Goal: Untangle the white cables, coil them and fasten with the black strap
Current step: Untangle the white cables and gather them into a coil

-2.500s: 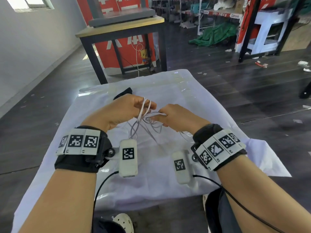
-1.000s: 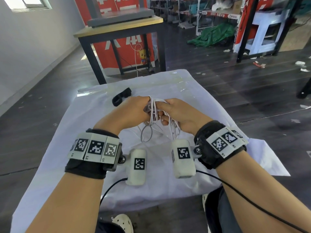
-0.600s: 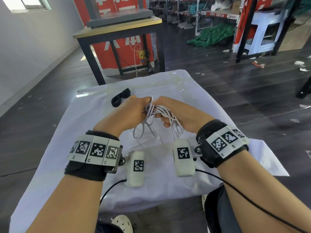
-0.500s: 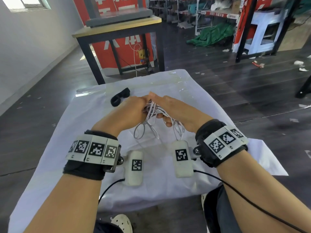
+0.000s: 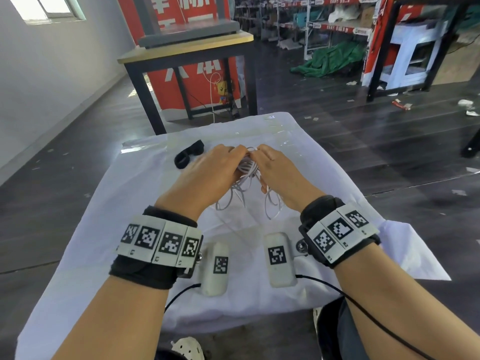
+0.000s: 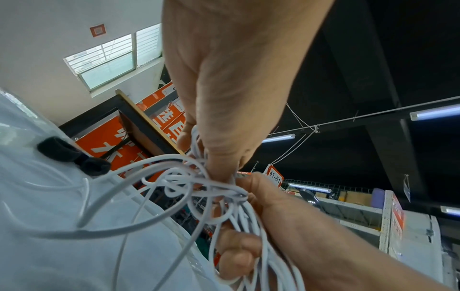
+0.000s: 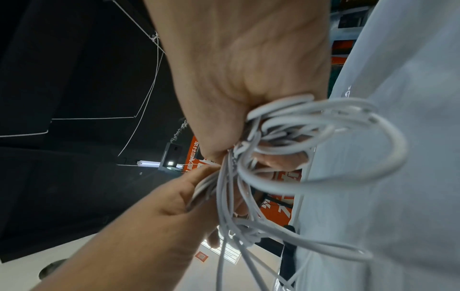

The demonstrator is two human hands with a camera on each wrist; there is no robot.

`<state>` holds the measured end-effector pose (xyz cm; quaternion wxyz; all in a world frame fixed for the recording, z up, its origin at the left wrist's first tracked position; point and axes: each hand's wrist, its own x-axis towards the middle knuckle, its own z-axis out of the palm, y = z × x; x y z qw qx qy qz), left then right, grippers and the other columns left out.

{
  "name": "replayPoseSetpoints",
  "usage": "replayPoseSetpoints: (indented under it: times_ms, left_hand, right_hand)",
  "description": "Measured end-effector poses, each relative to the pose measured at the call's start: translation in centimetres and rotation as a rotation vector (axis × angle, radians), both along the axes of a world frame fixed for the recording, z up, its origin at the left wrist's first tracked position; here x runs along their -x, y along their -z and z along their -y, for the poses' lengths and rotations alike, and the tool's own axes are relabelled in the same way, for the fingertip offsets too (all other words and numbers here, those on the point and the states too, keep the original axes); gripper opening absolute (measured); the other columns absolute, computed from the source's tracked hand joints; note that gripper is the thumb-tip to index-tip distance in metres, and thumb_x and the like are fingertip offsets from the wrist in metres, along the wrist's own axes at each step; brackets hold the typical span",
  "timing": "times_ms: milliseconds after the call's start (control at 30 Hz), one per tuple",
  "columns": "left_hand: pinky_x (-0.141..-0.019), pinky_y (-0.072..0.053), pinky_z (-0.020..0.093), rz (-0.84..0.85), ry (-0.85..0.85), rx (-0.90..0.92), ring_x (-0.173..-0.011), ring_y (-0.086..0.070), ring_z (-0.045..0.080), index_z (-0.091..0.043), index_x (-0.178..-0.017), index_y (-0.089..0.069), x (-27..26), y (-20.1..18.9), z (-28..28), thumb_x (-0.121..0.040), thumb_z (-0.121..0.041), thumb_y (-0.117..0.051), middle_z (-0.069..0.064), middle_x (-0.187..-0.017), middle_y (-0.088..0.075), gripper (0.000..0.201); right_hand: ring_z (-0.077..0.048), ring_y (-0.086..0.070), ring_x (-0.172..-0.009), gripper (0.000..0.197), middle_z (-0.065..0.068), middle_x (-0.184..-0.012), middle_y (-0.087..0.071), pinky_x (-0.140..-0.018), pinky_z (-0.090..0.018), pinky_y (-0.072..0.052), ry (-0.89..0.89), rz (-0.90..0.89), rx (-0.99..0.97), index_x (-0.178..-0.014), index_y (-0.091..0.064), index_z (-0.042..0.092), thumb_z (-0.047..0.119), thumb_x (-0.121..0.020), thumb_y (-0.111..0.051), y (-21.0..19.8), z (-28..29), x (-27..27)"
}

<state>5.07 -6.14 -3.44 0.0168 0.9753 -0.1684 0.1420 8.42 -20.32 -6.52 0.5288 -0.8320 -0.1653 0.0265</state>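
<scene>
A tangled bundle of white cables (image 5: 246,166) is held just above the white cloth, between both hands. My left hand (image 5: 218,170) grips its left side, and several strands run through the curled fingers (image 6: 219,167). My right hand (image 5: 275,168) grips the right side, fingers (image 6: 239,254) curled round a group of strands. The fingertips of both hands meet at the top of the bundle. Loose loops (image 5: 272,206) hang toward me and touch the cloth. The black strap (image 5: 188,154) lies curled on the cloth, left of my left hand, apart from the cables.
The low table is covered by a white cloth (image 5: 135,229) with clear plastic at its far edge. A wooden-topped table with black legs (image 5: 187,50) stands beyond it. Dark floor lies on all sides, with shelving (image 5: 405,48) at the far right.
The hands, earlier drawing strands apart, have come together on a gathered bundle. Over the last half second they moved slightly forward, fingertips now meeting at the top.
</scene>
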Motion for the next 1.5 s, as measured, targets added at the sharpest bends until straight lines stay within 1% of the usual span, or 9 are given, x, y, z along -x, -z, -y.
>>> replayPoseSetpoints:
  times_ms: [167,333,600,833,933,1067,1200,1400,1500]
  left_hand:
    - [-0.059,-0.036,0.027,-0.287,-0.046,0.143,-0.079,-0.053,0.020,-0.013,-0.087,-0.052,0.1,-0.7,0.1,-0.090,-0.013,-0.053,-0.001,-0.079,-0.053,0.003]
    - [-0.066,-0.041,0.025,-0.704,-0.119,0.762,-0.067,-0.040,0.012,-0.012,-0.072,-0.053,0.7,-1.9,-0.9,-0.092,-0.018,-0.049,0.001,-0.070,-0.044,0.021]
    - [-0.076,-0.048,0.032,-0.534,-0.116,0.517,-0.075,-0.055,0.016,-0.009,-0.093,-0.066,0.5,-1.0,-0.8,-0.098,-0.025,-0.049,0.002,-0.082,-0.061,0.023]
    - [-0.061,-0.034,0.024,-0.359,-0.136,0.272,-0.073,-0.048,0.018,-0.010,-0.091,-0.052,0.2,-0.8,-0.1,-0.102,-0.022,-0.039,0.002,-0.079,-0.052,0.020]
    - [-0.070,-0.041,0.033,-0.330,-0.156,0.353,-0.077,-0.053,0.020,-0.009,-0.092,-0.055,-0.2,-0.5,-0.7,-0.102,-0.031,-0.038,0.004,-0.085,-0.058,0.029]
    - [-0.087,-0.050,0.042,-0.407,-0.135,0.611,-0.095,-0.061,0.027,-0.002,-0.104,-0.058,-0.5,0.1,-1.3,-0.102,-0.030,-0.039,0.012,-0.102,-0.065,0.034]
    - [-0.074,-0.048,0.021,-0.490,-0.139,0.974,-0.085,-0.060,0.011,-0.013,-0.095,-0.062,-0.5,0.6,-1.5,-0.103,-0.023,-0.039,0.001,-0.090,-0.065,0.026]
    - [-0.068,-0.044,0.023,-0.385,-0.288,1.662,-0.070,-0.058,0.013,-0.008,-0.082,-0.059,-0.8,-0.6,-2.4,-0.099,-0.023,-0.049,0.003,-0.071,-0.064,0.025]
    - [-0.080,-0.053,0.035,-0.325,-0.269,2.055,-0.082,-0.068,0.025,-0.006,-0.079,-0.057,-1.1,-1.0,-4.4,-0.096,-0.024,-0.054,0.007,-0.067,-0.066,0.024]
  right_hand:
    - [-0.015,-0.041,-0.056,0.026,-0.002,-0.066,-0.046,-0.058,-0.032,-0.040,-0.037,0.042,0.025,-0.090,-0.053,0.003,0.024,-0.099,-0.042,0.1,0.1,0.1]
    - [-0.013,-0.041,-0.050,0.023,0.001,-0.066,-0.048,-0.053,-0.027,-0.037,-0.108,0.116,0.063,-0.092,-0.053,0.009,0.028,-0.100,-0.045,0.0,0.1,0.2]
    - [-0.013,-0.041,-0.054,0.023,0.004,-0.064,-0.045,-0.055,-0.026,-0.035,-0.147,0.104,0.087,-0.078,-0.041,0.028,0.035,-0.100,-0.040,0.0,-0.1,0.7]
    - [-0.019,-0.036,-0.063,0.026,-0.010,-0.071,-0.042,-0.061,-0.034,-0.031,0.029,0.113,0.075,-0.082,-0.043,0.004,0.021,-0.099,-0.035,0.2,-0.2,0.2]
    - [-0.019,-0.031,-0.062,0.033,-0.012,-0.069,-0.041,-0.056,-0.031,-0.026,0.134,0.089,0.050,-0.073,-0.043,-0.002,0.019,-0.097,-0.038,0.2,0.2,-0.2]
    - [-0.013,-0.021,-0.051,0.043,0.000,-0.055,-0.028,-0.047,-0.023,-0.020,0.187,0.024,-0.023,-0.056,-0.026,0.015,0.015,-0.094,-0.046,0.2,1.1,-0.5]
    - [-0.011,-0.027,-0.049,0.040,0.002,-0.056,-0.034,-0.041,-0.016,-0.023,0.214,-0.011,0.000,-0.057,-0.033,0.016,0.011,-0.095,-0.045,0.4,1.7,-0.9]
    - [-0.034,-0.053,-0.099,0.028,-0.018,-0.111,-0.057,-0.074,-0.031,-0.035,0.322,-0.024,0.147,-0.112,-0.053,-0.007,0.011,-0.100,-0.035,0.9,2.4,-2.0]
    - [-0.033,-0.051,-0.106,0.029,-0.022,-0.126,-0.053,-0.067,-0.024,-0.035,0.389,-0.074,0.142,-0.120,-0.050,-0.005,0.009,-0.099,-0.036,1.1,2.6,-1.9]
